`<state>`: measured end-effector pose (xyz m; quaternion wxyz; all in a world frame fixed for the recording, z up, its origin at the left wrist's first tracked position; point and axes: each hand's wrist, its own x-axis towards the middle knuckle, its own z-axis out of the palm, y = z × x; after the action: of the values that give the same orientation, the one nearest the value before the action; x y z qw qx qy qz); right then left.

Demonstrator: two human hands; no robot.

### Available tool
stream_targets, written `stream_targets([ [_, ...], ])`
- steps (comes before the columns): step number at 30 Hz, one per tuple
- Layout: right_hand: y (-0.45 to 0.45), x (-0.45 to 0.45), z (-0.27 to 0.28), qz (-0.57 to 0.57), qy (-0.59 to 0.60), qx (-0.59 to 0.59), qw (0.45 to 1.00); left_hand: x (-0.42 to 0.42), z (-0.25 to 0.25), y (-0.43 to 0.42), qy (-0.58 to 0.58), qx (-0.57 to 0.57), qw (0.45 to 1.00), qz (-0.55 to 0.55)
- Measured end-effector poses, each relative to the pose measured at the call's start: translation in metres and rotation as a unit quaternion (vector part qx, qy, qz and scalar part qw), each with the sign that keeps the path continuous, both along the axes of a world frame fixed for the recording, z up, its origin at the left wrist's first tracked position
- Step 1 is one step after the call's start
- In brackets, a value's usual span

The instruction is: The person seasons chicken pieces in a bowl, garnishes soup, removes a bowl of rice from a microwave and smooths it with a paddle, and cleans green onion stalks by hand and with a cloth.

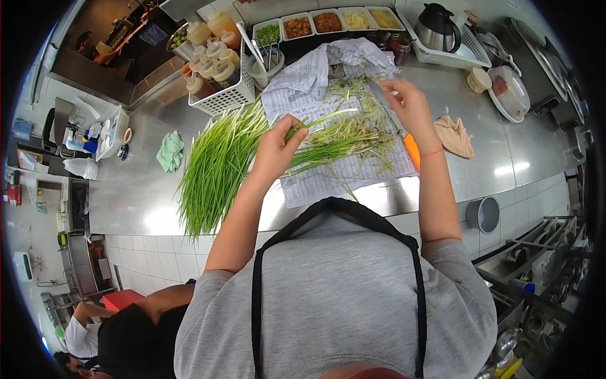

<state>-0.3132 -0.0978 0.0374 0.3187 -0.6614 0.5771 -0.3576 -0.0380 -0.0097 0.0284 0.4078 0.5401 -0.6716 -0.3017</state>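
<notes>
My left hand [279, 146] is closed around a few green chive stalks [328, 117], whose pale ends point right. My right hand [407, 104] has its fingers bent together above the newspaper; a thin dark shape shows at its fingertips, too small to name. A big bundle of chives [221, 164] lies left of my left hand. More stalks and wilted trimmings [363, 129] spread over the newspaper [315, 186] between and below my hands. An orange-handled tool [412, 151] rests beside my right forearm.
A white basket of sauce bottles [230, 95] stands at the back left, near trays of chopped food [328, 23]. A green cloth [170, 151] lies left, a beige cloth [456, 136] right. A steel jug [437, 28] stands back right. Other people [136, 328] are at lower left.
</notes>
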Motion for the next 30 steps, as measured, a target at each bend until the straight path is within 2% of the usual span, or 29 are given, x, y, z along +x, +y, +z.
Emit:
stream_targets([
  [1,0.001,0.000,-0.010,0.040,0.110,-0.114,0.987,0.001,0.000,0.000,-0.001,0.001,1.000,0.001],
  [2,0.004,-0.002,-0.017,0.077,0.217,-0.223,0.947,0.000,0.002,0.001,-0.001,0.002,1.000,0.001],
  [6,0.016,0.016,0.006,0.016,0.194,-0.267,0.944,-0.008,0.009,0.001,-0.027,0.026,0.999,0.001],
  [7,0.014,0.017,0.015,0.015,0.106,-0.119,0.987,-0.008,0.008,0.001,-0.019,0.038,0.999,-0.006],
  [9,0.009,0.016,0.013,0.013,0.014,0.033,0.999,-0.009,0.009,0.001,-0.022,0.039,0.999,-0.006],
  [10,0.007,0.014,0.001,0.062,0.064,-0.111,0.990,-0.009,0.010,0.001,-0.024,0.041,0.999,-0.006],
  [11,0.006,0.013,-0.006,0.111,0.113,-0.251,0.955,-0.010,0.011,0.002,-0.024,0.041,0.999,-0.005],
  [12,0.009,0.018,-0.001,0.112,0.113,-0.251,0.955,-0.010,0.013,0.002,-0.036,0.047,0.998,-0.003],
  [14,0.022,0.039,0.019,0.115,0.026,-0.320,0.940,-0.013,0.018,0.002,-0.047,0.053,0.997,-0.001],
  [15,0.029,0.048,0.028,0.115,0.026,-0.319,0.940,-0.015,0.020,0.003,-0.049,0.058,0.997,-0.006],
  [17,0.041,0.065,0.043,0.251,-0.012,-0.287,0.925,-0.019,0.020,0.003,-0.053,0.063,0.996,-0.014],
  [20,0.041,0.078,0.036,0.313,0.027,-0.266,0.911,-0.022,0.018,0.003,-0.019,0.030,0.999,-0.029],
  [21,0.040,0.076,0.036,0.313,0.028,-0.266,0.911,-0.022,0.017,0.003,-0.025,0.000,0.999,-0.030],
  [23,0.037,0.065,0.038,0.285,-0.067,-0.203,0.934,-0.019,0.017,0.003,-0.029,-0.030,0.999,-0.027],
  [25,0.034,0.047,0.044,0.253,-0.110,-0.181,0.944,-0.010,0.019,0.005,-0.052,0.077,0.996,-0.011],
  [26,0.031,0.037,0.045,0.216,-0.153,-0.160,0.951,-0.005,0.016,0.005,-0.050,0.077,0.996,-0.010],
  [30,0.019,0.007,0.003,0.141,-0.096,-0.196,0.966,0.011,-0.002,-0.001,0.028,0.016,0.999,0.028],
])
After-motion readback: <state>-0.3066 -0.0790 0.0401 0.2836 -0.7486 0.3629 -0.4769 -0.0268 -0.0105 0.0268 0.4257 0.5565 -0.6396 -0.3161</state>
